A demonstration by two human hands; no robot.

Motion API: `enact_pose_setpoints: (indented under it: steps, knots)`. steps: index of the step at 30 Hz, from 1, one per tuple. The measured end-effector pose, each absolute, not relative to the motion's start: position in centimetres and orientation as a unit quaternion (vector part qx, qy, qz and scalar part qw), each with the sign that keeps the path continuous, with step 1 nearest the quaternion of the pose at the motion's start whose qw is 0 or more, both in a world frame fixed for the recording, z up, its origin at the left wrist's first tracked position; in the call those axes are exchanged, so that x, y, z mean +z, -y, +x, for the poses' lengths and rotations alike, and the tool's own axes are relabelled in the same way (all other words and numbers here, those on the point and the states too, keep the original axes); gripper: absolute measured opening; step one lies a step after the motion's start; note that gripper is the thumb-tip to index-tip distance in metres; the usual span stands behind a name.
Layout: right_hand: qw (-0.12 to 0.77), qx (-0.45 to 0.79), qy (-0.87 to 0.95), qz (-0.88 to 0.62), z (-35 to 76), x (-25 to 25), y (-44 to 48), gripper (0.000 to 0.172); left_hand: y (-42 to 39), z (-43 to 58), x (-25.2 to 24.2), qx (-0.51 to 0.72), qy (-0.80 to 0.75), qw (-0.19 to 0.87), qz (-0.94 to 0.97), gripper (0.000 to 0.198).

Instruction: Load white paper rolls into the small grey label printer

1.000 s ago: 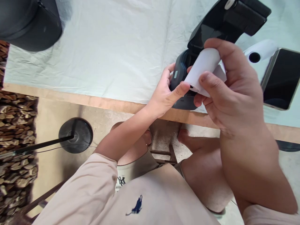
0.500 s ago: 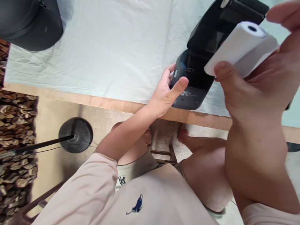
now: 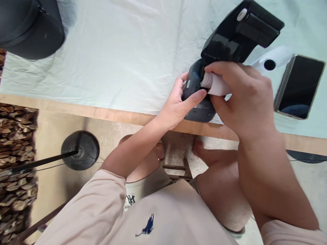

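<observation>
A small black receipt printer [image 3: 201,109] sits near the table's front edge with its lid [image 3: 240,32] swung up and back. My left hand [image 3: 178,102] grips the printer's left side, thumb across its front. My right hand [image 3: 242,98] holds a white paper roll [image 3: 216,85] and presses it down into the printer's open bay; my fingers cover most of the roll.
A second white paper roll [image 3: 272,59] lies behind my right hand. A dark phone [image 3: 298,86] lies face up at the right. A black round object [image 3: 28,27] stands at the back left. A pale cloth [image 3: 114,51] covers the wooden table [image 3: 89,110].
My right hand, which had lifted the roll up to the right half a second ago, has brought it down into the printer's open bay. My left hand has stayed on the printer.
</observation>
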State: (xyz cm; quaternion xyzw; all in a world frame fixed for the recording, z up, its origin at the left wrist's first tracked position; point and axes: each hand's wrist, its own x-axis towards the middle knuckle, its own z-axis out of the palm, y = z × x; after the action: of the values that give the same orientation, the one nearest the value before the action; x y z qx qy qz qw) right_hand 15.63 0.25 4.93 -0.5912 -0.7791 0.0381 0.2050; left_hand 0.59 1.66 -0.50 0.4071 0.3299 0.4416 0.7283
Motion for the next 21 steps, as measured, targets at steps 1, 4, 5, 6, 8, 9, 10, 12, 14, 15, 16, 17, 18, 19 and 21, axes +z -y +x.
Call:
enact_pose_setpoints:
  steps: [1, 4, 5, 6, 8, 9, 10, 12, 14, 15, 16, 17, 18, 19, 21]
  knots:
    - [0.2, 0.043, 0.778, -0.594, 15.6, 4.9, -0.3, 0.043, -1.7, 0.6, -0.5, 0.442, -0.331, 0.727, 0.409, 0.056]
    - [0.188, 0.053, 0.759, -0.621, 15.5, 4.9, -0.3, 0.035, -1.7, 0.6, -0.6, 0.443, -0.328, 0.727, 0.41, 0.053]
    - [0.189, 0.057, 0.75, -0.631, 15.5, 4.8, -0.4, 0.031, -1.7, 0.6, -0.6, 0.443, -0.326, 0.728, 0.409, 0.051]
    - [0.197, 0.058, 0.745, -0.634, 15.6, 4.8, -0.5, 0.027, -1.7, 0.6, -0.6, 0.443, -0.325, 0.73, 0.406, 0.05]
    - [0.227, 0.049, 0.747, -0.623, 15.7, 4.6, -0.7, 0.019, -1.7, 0.6, -0.5, 0.442, -0.326, 0.734, 0.398, 0.049]
    - [0.243, 0.043, 0.751, -0.613, 15.8, 4.5, -0.7, 0.017, -1.7, 0.7, -0.4, 0.443, -0.327, 0.736, 0.393, 0.048]
    - [0.261, 0.033, 0.757, -0.598, 15.9, 4.4, -0.7, 0.016, -1.7, 0.7, -0.4, 0.446, -0.328, 0.738, 0.387, 0.048]
    - [0.294, 0.012, 0.772, -0.563, 15.9, 4.2, -0.5, 0.014, -1.7, 0.8, -0.3, 0.455, -0.326, 0.741, 0.37, 0.048]
    - [0.319, 0.003, 0.787, -0.529, 15.8, 4.0, -0.1, 0.015, -1.8, 0.8, -0.3, 0.461, -0.323, 0.748, 0.35, 0.048]
    - [0.325, 0.005, 0.793, -0.516, 15.7, 3.9, 0.1, 0.017, -1.8, 0.8, -0.3, 0.463, -0.319, 0.753, 0.342, 0.046]
    - [0.324, 0.011, 0.797, -0.51, 15.7, 3.8, 0.2, 0.017, -1.9, 0.7, -0.3, 0.465, -0.314, 0.757, 0.334, 0.042]
    - [0.324, 0.015, 0.799, -0.505, 15.7, 3.6, 0.3, 0.016, -2.0, 0.7, -0.4, 0.466, -0.308, 0.763, 0.327, 0.038]
    - [0.33, 0.014, 0.802, -0.498, 15.7, 3.4, 0.4, 0.013, -2.0, 0.6, -0.5, 0.466, -0.301, 0.767, 0.323, 0.035]
    - [0.34, 0.008, 0.805, -0.485, 15.7, 3.2, 0.5, 0.011, -2.1, 0.5, -0.6, 0.466, -0.296, 0.768, 0.323, 0.033]
    - [0.373, 0.007, 0.812, -0.449, 15.7, 2.9, 0.4, 0.014, -2.1, 0.3, -0.9, 0.461, -0.298, 0.765, 0.336, 0.037]
